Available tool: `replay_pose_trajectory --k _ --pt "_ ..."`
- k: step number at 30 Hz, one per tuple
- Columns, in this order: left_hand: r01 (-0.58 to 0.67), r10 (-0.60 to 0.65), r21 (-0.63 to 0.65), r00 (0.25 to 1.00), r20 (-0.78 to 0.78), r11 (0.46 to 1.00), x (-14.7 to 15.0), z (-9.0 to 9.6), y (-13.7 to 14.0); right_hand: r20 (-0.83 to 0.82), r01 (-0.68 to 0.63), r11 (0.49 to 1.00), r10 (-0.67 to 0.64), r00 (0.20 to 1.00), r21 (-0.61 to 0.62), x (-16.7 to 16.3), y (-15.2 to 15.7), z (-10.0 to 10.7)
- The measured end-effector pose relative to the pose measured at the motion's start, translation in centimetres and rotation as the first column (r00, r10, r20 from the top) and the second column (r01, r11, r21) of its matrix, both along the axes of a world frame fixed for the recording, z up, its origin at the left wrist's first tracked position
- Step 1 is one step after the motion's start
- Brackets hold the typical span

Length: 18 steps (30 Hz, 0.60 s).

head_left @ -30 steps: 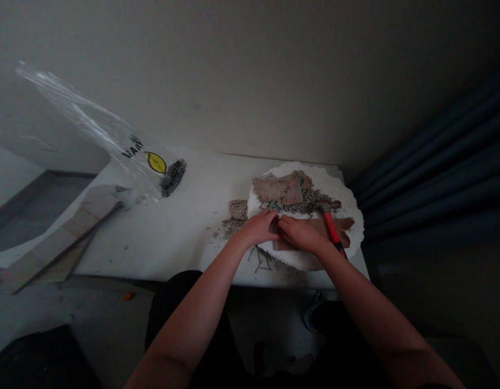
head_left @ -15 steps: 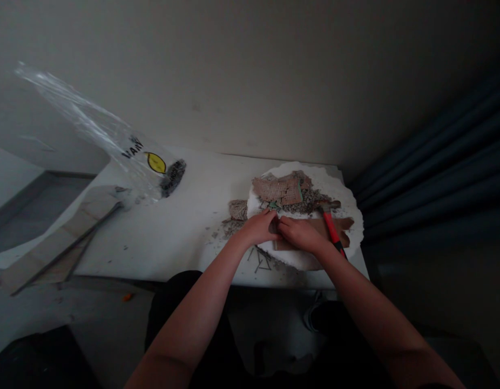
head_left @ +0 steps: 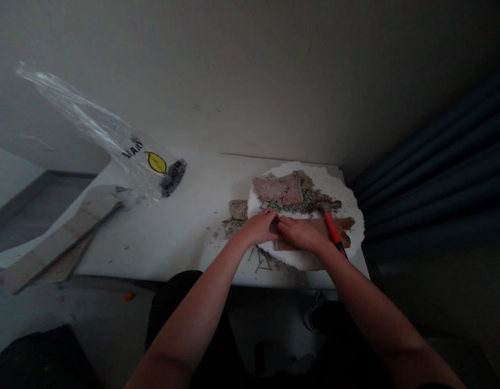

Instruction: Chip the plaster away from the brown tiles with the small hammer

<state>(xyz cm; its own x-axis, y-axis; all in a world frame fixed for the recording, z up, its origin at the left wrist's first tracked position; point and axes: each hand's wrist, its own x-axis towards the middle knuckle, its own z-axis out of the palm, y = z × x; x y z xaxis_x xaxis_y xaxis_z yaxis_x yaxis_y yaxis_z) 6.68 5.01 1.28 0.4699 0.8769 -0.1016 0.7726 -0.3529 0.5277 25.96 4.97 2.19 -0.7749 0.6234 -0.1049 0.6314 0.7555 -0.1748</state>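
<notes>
Head view — left hand (head_left: 261,227) and right hand (head_left: 299,233) close together, pinch unclear, red-handled hammer (head_left: 332,226) across flat brown board (head_left: 343,224).

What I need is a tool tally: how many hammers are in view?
1: the red-handled hammer lies across the brown board, to the right of the right hand. Others may be hidden in the dark below the table.

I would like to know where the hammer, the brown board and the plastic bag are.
Hammer (head_left: 333,227), head view: its red handle.
Brown board (head_left: 321,227), head view: bare upper surface.
Plastic bag (head_left: 133,147), head view: upper black lettering.
</notes>
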Motion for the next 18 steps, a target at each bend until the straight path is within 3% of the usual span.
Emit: replay_pose_trajectory --k 18 --pt "0.01 -0.01 -0.012 1.0 -0.025 1.0 0.1 0.0 0.1 -0.036 -0.006 1.0 0.007 0.999 0.027 1.0 0.4 -0.3"
